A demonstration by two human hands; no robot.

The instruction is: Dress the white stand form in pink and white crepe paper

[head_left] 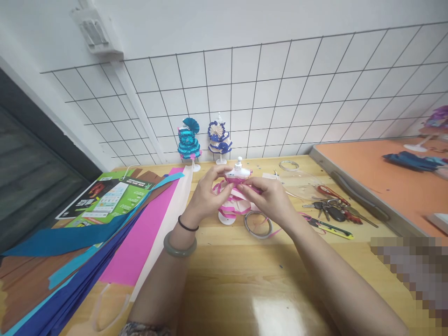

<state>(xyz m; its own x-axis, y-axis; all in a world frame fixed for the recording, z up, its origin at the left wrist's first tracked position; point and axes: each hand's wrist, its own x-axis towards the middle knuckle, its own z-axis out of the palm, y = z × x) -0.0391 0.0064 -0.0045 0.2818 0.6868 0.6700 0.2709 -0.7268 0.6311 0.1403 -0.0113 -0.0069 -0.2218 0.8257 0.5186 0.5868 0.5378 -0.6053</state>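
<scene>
A small white dress form [238, 173] stands upright on the wooden table, dressed in a pink-and-white ruffled paper skirt [235, 207]. From its left side, my left hand [209, 192] grips the waist, thumb in front and fingers partly behind. My right hand [269, 199] pinches the pink paper trim at the waist between thumb and fingers. Both thumbs nearly meet there, and the fingertips hide part of the trim. Just below my right hand lies a roll of tape [248, 229].
Two decorated dress forms, one teal [189, 145] and one blue-and-white [220, 139], stand by the wall. Pink crepe paper [140, 238] and other coloured strips lie left. Keys [326, 210], red-handled scissors [329, 192] and a yellow cutter [338, 230] lie right, beside an orange table [367, 172].
</scene>
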